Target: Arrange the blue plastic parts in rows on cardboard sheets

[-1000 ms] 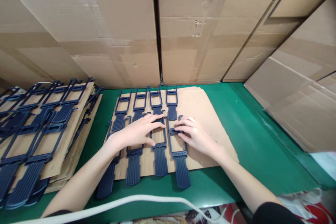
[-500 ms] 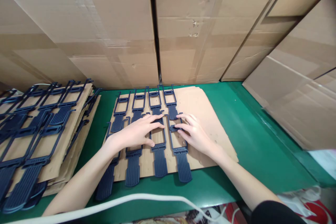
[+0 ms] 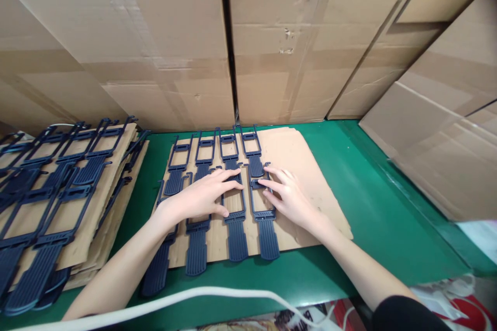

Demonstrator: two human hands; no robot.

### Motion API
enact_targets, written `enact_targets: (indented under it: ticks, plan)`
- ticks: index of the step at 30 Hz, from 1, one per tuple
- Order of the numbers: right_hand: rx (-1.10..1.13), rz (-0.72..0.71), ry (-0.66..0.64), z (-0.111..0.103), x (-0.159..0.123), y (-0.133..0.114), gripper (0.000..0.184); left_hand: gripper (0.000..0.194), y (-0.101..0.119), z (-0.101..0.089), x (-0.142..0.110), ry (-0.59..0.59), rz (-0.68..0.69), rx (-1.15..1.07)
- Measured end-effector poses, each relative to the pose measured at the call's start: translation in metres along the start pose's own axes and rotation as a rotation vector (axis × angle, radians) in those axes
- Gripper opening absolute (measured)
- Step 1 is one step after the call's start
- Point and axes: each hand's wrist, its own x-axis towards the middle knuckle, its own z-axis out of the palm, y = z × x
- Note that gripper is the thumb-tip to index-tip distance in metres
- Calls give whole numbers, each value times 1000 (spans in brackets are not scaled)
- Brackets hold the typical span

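Dark blue plastic pieces, each an open rectangular frame with a ribbed paddle-like end, lie in two rows on a flat cardboard sheet [image 3: 298, 165]. My left hand [image 3: 205, 191] rests across the front row, fingers spread, over the upper part of one framed plastic piece [image 3: 237, 238]; it covers part of a neighbouring piece [image 3: 196, 253]. At the right end of that row, my right hand [image 3: 289, 194] touches the rightmost framed plastic piece [image 3: 268, 238]. Its fingers are apart and lie over the crossbar and right rail, partly hiding them.
On the left stands a stack of cardboard sheets [image 3: 81, 240] layered with similar blue pieces. Large cardboard boxes [image 3: 279, 77] wall off the back and right of the green table [image 3: 388, 217]. A white cable [image 3: 217, 292] crosses the foreground.
The rightmost front piece has shifted slightly away from me and to the left, and now lies straighter. My right fingers moved slightly with it; my left hand stayed in place.
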Motion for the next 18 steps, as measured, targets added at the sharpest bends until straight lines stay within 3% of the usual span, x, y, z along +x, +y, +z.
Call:
enact_targets:
  ticks: [18]
  plan:
    - [-13, 15, -40, -1, 1, -1, 35, 62, -1, 0, 1, -15, -5, 8]
